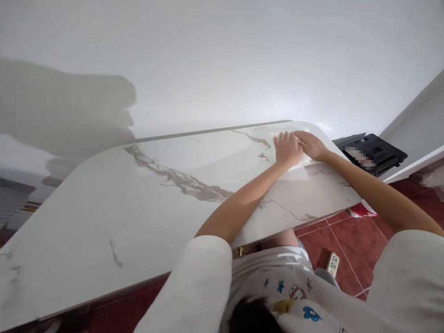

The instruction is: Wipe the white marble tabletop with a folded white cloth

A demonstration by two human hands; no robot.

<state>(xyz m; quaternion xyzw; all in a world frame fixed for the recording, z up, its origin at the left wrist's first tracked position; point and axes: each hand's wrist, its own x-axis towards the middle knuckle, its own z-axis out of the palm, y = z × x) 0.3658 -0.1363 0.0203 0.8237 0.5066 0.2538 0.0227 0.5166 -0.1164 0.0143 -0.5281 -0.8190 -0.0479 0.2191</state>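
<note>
1. We see the left hand and the right hand side by side, fingers flat and spread, pressing a white cloth near the far right corner of the tabletop
2. Neither hand grips it — the cloth could slip
3. We lean far — our arms might slide off the right edge

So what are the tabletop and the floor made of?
Tabletop: looks like polished marble or a marble-look slab, white with grey veins and a soft sheen. Floor: seemingly glazed ceramic tiles, dark red with pale grout lines. Both hands press a white cloth on the tabletop.
</note>
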